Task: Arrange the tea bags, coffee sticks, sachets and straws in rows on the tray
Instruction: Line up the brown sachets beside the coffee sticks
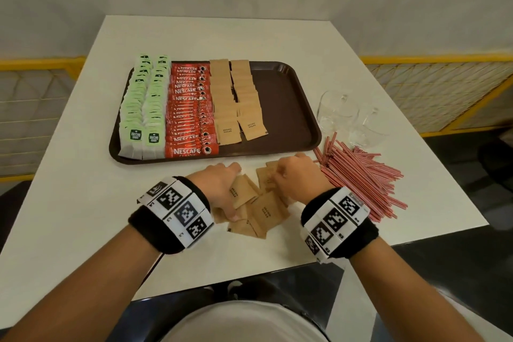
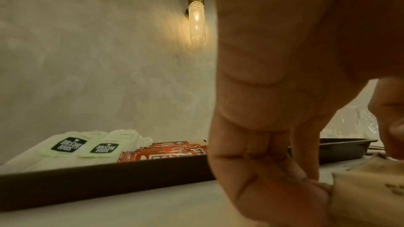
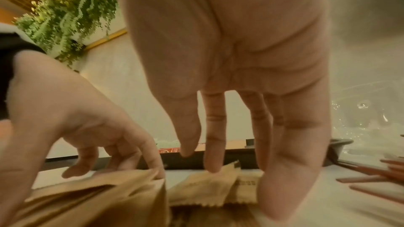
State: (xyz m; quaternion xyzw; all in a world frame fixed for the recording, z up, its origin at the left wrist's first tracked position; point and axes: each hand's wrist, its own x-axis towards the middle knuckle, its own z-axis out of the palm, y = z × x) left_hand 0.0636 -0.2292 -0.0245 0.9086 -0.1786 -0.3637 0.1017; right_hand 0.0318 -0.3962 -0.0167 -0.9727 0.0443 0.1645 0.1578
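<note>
A brown tray holds two rows of green tea bags, a row of red coffee sticks and two rows of brown sugar sachets. Its right part is bare. Loose brown sachets lie on the white table in front of the tray. My left hand grips a small stack of them, fingers curled over the top. My right hand hovers over the loose sachets with straight fingers, the tips touching one. Red-striped straws lie in a heap to the right.
Several clear glass cups stand right of the tray, behind the straws. The table's front edge runs just under my wrists. A yellow-framed railing borders the table on both sides.
</note>
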